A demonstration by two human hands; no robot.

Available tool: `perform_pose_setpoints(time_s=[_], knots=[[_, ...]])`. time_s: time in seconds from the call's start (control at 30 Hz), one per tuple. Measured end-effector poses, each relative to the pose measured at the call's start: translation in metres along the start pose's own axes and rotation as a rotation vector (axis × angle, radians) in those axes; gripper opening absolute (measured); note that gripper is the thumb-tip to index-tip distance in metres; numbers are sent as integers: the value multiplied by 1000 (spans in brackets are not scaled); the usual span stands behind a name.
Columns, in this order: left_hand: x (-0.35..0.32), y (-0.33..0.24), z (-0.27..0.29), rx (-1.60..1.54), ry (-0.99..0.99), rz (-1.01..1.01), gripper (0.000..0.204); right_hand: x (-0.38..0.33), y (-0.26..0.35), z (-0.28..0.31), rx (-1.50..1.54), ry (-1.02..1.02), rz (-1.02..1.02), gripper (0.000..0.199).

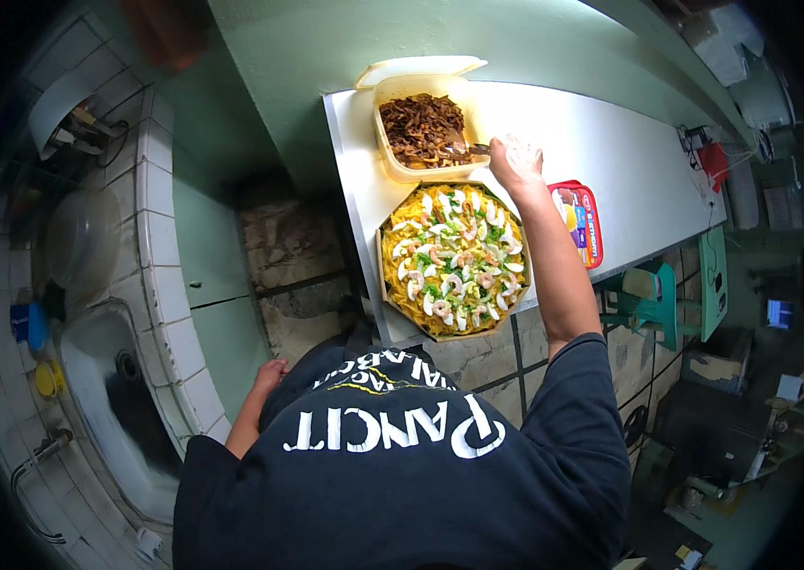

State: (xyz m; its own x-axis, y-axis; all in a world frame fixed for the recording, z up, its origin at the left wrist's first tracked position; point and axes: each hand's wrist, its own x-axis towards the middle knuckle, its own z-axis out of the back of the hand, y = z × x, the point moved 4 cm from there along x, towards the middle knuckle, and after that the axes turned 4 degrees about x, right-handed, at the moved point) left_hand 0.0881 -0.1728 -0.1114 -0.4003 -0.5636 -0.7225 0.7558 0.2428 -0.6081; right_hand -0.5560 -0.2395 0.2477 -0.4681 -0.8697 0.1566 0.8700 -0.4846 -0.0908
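My right hand is closed on a dark-handled utensil; its kind is not clear. The utensil's far end reaches into a pale plastic tub of dark brown shredded or chopped food. Something whitish and see-through shows at the fingers. Just nearer than the tub, an octagonal tray holds yellow noodles topped with shrimp, sliced egg white and chopped greens. My left hand hangs low beside my body, fingers loosely curled, with nothing visible in it.
A white table bears the tub and tray. A pale lid lies behind the tub, and a red-edged plastic lid sits right of my forearm. A sink with a tiled counter stands left; a green plastic chair stands right.
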Motion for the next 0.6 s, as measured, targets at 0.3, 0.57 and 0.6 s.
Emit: perform_pose_setpoints(time_s=[0.3, 0.57, 0.6], knots=[[-15, 7, -10, -347, -9, 221, 27, 16, 9, -3, 31, 96, 38, 21], [-3, -7, 1, 85, 24, 53, 32, 17, 16, -10, 3, 201, -98, 26], [-5, -11, 3, 19, 25, 72, 32, 17, 15, -9, 7, 204, -113, 27]])
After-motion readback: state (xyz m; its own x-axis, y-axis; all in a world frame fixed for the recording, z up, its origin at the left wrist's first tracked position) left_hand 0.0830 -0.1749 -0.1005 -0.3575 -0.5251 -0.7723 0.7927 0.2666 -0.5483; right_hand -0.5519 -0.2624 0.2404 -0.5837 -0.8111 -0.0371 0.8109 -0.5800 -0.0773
